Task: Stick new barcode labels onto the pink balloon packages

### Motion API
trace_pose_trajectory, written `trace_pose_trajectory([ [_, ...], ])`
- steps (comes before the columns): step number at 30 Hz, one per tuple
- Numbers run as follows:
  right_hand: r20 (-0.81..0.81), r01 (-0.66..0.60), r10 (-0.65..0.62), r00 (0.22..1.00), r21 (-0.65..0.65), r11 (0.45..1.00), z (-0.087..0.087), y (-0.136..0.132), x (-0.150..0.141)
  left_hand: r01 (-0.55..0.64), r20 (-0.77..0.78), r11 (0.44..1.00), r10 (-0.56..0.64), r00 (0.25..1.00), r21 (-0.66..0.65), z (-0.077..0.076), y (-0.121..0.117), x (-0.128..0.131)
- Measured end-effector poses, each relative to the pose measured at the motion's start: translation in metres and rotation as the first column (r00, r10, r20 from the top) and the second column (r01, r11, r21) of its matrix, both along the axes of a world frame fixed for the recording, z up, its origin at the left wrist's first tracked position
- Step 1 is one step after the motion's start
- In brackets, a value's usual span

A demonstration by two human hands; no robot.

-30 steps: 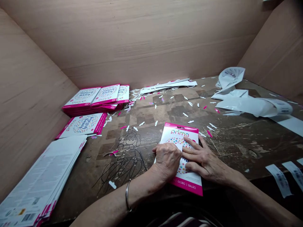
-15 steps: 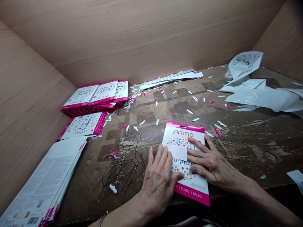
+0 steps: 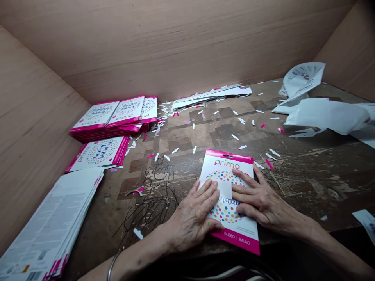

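Your left hand, curled into a fist a second ago, now lies flattened on the pink-and-white Prima balloon packet, its fingers extended and nearly together, thumb apart, their tips shifted inward onto the left part of a blank white slip. Your right hand stays braced across the packet's right side, fingers fanned, two of them at the slip's right edge. The packet rests face up at the near edge of the worn wooden table, directly before you. The slip appears flattened between your hands, suggesting a smoothing step; whether it has stuck, you cannot tell.
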State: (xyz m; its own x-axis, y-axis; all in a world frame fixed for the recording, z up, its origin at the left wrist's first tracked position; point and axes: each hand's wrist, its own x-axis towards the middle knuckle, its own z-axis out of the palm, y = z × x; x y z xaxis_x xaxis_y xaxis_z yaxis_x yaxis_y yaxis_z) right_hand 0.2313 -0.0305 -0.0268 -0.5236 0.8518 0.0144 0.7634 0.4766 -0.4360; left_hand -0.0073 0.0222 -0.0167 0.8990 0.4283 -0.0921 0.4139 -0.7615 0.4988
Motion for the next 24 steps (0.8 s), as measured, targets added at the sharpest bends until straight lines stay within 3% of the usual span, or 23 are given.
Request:
trace_pose_trajectory([
  [8, 0.032, -0.015, 0.014, 0.999, 0.055, 0.998, -0.002, 0.001, 0.001, 0.041, 0.120, 0.999, -0.041, 0.992, 0.002, -0.006, 0.007, -0.003],
  [16, -0.062, 0.074, -0.058, 0.996, 0.297, 0.952, -0.013, -0.021, 0.018, 0.087, 0.058, 0.979, -0.099, 0.993, 0.187, -0.008, 0.007, -0.001],
  [24, 0.036, 0.054, -0.065, 0.997, 0.247, 0.967, -0.016, -0.029, 0.014, 0.132, 0.006, 0.963, -0.137, 0.991, 0.235, -0.012, 0.008, -0.001],
])
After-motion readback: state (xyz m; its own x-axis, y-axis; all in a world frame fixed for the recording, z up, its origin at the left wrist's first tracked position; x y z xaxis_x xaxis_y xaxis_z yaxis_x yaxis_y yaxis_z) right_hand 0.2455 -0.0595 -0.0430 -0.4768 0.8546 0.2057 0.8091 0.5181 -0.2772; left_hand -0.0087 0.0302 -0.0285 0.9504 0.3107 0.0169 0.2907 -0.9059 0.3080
